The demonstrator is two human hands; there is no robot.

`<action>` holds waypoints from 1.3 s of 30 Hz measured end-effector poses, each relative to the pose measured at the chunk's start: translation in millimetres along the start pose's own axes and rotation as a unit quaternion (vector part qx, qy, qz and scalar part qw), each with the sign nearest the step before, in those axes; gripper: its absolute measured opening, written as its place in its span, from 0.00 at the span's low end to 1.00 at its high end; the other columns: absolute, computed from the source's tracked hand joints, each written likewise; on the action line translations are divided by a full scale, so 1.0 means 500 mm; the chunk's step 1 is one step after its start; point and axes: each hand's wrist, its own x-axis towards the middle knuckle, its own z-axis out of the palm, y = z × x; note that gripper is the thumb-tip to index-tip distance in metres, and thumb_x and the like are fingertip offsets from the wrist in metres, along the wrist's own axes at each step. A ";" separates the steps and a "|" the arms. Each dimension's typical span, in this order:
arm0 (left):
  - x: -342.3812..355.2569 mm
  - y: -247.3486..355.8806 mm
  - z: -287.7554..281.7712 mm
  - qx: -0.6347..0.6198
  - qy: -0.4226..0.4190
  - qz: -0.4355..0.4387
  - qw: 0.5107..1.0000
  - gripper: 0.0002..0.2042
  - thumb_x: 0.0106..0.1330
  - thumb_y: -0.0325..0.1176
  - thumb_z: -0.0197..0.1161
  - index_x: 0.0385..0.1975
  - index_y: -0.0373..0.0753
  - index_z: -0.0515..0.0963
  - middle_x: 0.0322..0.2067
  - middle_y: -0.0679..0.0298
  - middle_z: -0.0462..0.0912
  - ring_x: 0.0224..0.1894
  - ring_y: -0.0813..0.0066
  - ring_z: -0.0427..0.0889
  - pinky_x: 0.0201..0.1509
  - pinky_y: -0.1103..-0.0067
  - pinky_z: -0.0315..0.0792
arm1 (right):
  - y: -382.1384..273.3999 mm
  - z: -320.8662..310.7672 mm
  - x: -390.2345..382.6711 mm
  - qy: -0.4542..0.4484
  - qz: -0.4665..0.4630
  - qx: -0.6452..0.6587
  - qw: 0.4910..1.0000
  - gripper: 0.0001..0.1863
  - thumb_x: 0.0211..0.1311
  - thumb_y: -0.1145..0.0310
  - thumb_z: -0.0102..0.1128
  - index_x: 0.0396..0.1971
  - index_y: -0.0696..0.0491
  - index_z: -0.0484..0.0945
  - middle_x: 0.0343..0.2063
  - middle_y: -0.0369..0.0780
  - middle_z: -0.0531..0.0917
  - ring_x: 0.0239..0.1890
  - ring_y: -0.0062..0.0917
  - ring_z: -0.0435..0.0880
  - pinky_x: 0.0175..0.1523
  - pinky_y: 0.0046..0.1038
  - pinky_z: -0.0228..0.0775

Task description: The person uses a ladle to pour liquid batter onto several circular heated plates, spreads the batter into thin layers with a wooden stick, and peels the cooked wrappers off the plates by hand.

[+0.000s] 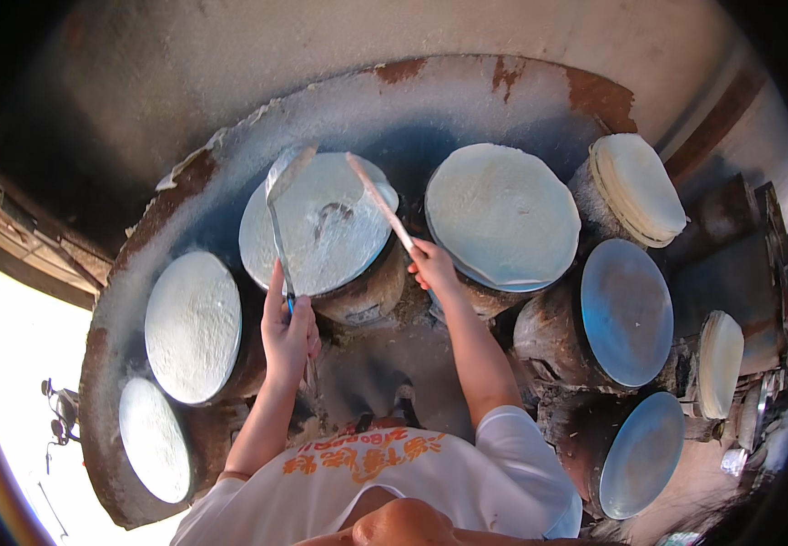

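Observation:
My left hand (290, 329) grips a long metal ladle (276, 187) by its blue handle, index finger along the shaft; the ladle's head is over the upper left of a round griddle (326, 250) coated in white batter. My right hand (432, 268) is closed on a pale flat stick (376, 196), angled up-left, its tip over that same griddle. To the right sits another round griddle (501, 214) covered by a pale, thin round sheet with a slightly lifted lower edge, just above my right hand.
White-coated griddles (191, 328) (150, 441) line the left. Bare griddles (626, 309) (641, 455) stand on drum stoves at right, beside stacks of round sheets (635, 187) (722, 364). A rusty curved rim (394, 71) surrounds the back. A bright opening is at far left.

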 end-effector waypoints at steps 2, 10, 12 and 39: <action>0.009 -0.005 -0.005 0.015 -0.006 -0.008 1.000 0.29 0.69 0.23 0.44 0.69 0.48 0.48 0.14 0.74 0.60 0.11 0.89 0.57 0.12 0.87 0.57 | 0.027 0.037 0.030 0.080 -0.283 -0.280 0.914 0.17 0.62 0.64 0.53 0.52 0.46 0.73 0.28 0.47 0.82 0.27 0.39 0.82 0.33 0.38 0.73; 0.168 -0.016 0.041 -0.066 -0.053 -0.130 0.988 0.29 0.69 0.29 0.49 0.68 0.54 0.50 0.15 0.72 0.58 0.12 0.84 0.58 0.14 0.84 0.56 | 0.021 0.049 -0.055 0.105 -0.240 -0.378 0.888 0.17 0.61 0.65 0.52 0.51 0.47 0.74 0.20 0.47 0.79 0.22 0.43 0.79 0.27 0.43 0.70; 0.204 -0.007 0.047 -0.194 -0.044 -0.159 0.967 0.29 0.70 0.30 0.49 0.68 0.57 0.50 0.16 0.74 0.56 0.12 0.85 0.56 0.14 0.85 0.54 | 0.019 0.064 -0.021 0.094 -0.283 -0.424 0.855 0.17 0.61 0.64 0.52 0.51 0.43 0.74 0.21 0.48 0.79 0.24 0.43 0.80 0.28 0.43 0.71; 0.165 -0.184 0.001 -0.496 0.138 -0.274 0.812 0.10 0.68 0.30 0.52 0.24 0.44 0.62 0.15 0.73 0.63 0.14 0.86 0.62 0.16 0.88 0.63 | 0.075 0.176 -0.220 -0.105 0.053 0.021 0.993 0.20 0.69 0.64 0.46 0.59 0.49 0.67 0.18 0.34 0.74 0.11 0.14 0.67 0.14 0.19 0.59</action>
